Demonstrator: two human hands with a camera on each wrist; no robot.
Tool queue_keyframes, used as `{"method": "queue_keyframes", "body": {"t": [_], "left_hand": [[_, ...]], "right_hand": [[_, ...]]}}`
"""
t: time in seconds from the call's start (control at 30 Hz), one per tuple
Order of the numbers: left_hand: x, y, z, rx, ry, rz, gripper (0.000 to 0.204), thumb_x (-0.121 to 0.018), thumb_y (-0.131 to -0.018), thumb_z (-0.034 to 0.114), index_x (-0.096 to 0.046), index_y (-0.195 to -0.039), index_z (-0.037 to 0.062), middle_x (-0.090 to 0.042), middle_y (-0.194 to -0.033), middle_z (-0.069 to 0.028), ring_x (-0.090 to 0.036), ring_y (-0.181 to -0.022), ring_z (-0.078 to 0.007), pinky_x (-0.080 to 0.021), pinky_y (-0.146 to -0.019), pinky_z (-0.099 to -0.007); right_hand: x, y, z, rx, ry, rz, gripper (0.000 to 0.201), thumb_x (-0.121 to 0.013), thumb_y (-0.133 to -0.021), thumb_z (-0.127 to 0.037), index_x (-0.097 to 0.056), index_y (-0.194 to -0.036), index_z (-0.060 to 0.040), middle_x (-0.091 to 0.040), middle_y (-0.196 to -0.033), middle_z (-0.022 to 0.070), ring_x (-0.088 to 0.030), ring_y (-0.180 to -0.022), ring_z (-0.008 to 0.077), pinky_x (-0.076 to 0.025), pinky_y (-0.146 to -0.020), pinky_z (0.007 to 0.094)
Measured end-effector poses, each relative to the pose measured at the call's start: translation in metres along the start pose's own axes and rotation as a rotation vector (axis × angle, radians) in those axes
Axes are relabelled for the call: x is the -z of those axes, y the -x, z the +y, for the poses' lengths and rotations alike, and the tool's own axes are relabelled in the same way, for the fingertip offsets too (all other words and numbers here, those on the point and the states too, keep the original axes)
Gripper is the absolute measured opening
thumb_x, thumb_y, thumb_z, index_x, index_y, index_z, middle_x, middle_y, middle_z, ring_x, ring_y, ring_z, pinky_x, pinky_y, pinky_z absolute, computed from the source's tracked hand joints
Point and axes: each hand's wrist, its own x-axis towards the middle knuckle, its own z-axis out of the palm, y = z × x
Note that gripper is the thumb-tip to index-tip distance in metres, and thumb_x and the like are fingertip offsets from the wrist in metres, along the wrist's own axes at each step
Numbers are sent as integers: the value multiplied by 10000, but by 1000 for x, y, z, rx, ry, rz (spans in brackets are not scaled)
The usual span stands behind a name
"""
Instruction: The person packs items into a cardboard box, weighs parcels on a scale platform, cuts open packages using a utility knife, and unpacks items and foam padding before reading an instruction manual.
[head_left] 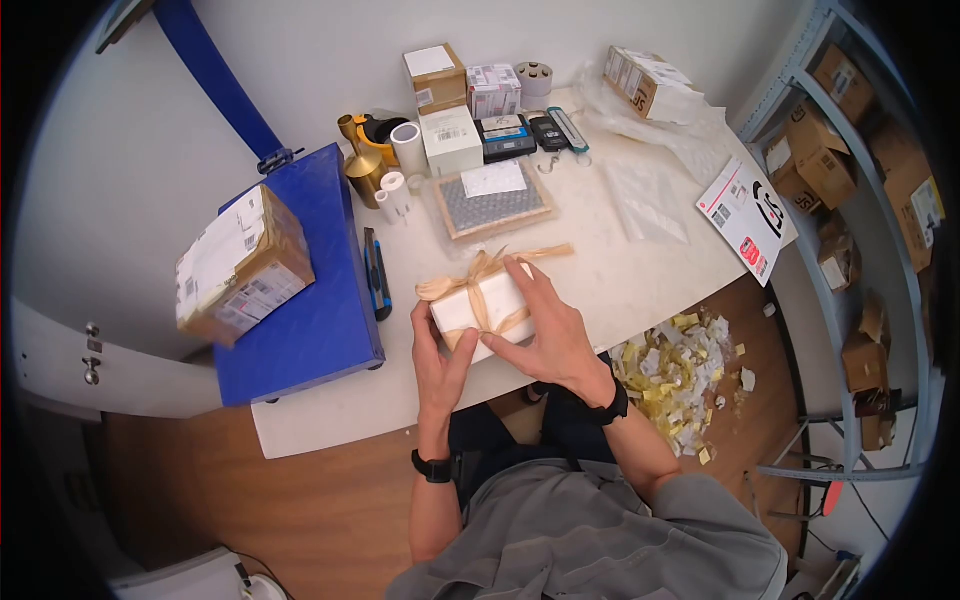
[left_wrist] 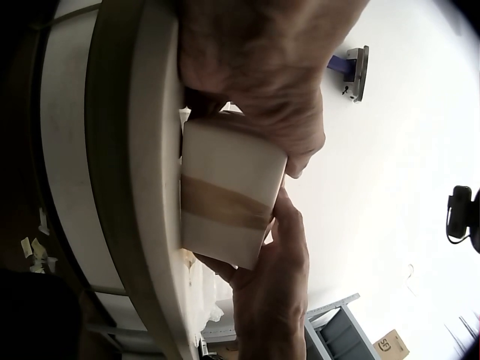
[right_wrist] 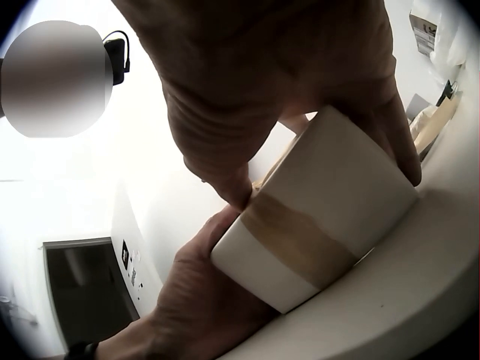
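Two thumbs brace the near side of the white rectangular box tied with a straw-coloured ribbon (head_left: 458, 312), which is in front of you, near the front edge of the pale tabletop (head_left: 625, 280). Your left grip (head_left: 437, 368) pinches its left side between thumb and fingers; your right grip (head_left: 558, 340) pinches the right side, fingers reaching over the far corner. This opposed hold appears meant to steady the box while sparing the bow. Its underside is at or close to the tabletop; full contact cannot be confirmed.

Just left of the box lies a slim black-and-blue cutter (head_left: 377, 275), presumably for easy reach. Further left, a taped brown carton with white labels (head_left: 245, 265) rests on a flat blue platform (head_left: 310, 345), likely for its bulk. Beyond the box lies a flat bubble-wrapped parcel (head_left: 485, 212). Grey metal shelving (head_left: 827, 270) holding cartons stands at right.
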Motion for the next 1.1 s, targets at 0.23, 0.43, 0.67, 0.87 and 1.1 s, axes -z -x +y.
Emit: {"method": "queue_keyframes", "body": {"t": [0.23,0.43,0.67,0.87,1.1], "left_hand": [[0,3,2,22,26,1,783,-815,-882,209,-372,-1489,-13,-533,-1400,-199,-538,-1293,-273,-418,-1117,-408],[3,5,-11,-57,-20,1,805,-891,-780,117,-426,-1429,9,-529,-1398,-158,-528,-1303,-272,-404,-1130,-398],[3,2,-18,-136,-139,-74,812,-909,-711,-11,-435,-1365,79,-457,-1485,-153,-473,-1383,-271,-367,-1194,-408],[-1,2,-15,-54,-74,-90,753,-901,-694,-21,-463,-1297,84,-476,-1484,-182,-509,-1354,-294,-401,-1160,-400],[2,3,-21,-50,-68,-112,787,-902,-690,-21,-442,-1320,79,-455,-1493,-180,-489,-1367,-297,-385,-1174,-396]], "right_hand": [[1,-2,18,76,119,14,695,-762,-886,-215,-493,-1502,-42,-622,-1348,297,-715,-992,463,-611,-826,426],[12,2,20,39,-147,106,528,-737,-940,-244,-593,-1399,-25,-644,-1346,250,-708,-1085,407,-584,-901,413],[19,-15,39,16,-245,184,502,-715,-969,-238,-583,-1399,-14,-642,-1360,233,-626,-1265,380,-488,-1065,394],[18,-46,40,6,-254,-71,256,-718,-964,-199,-721,-1144,-17,-740,-1088,174,-713,-998,325,-543,-859,396],[33,-72,72,-142,-229,354,181,-676,-987,-154,-716,-1028,18,-728,-883,175,-699,-770,338,-535,-682,427]]}}
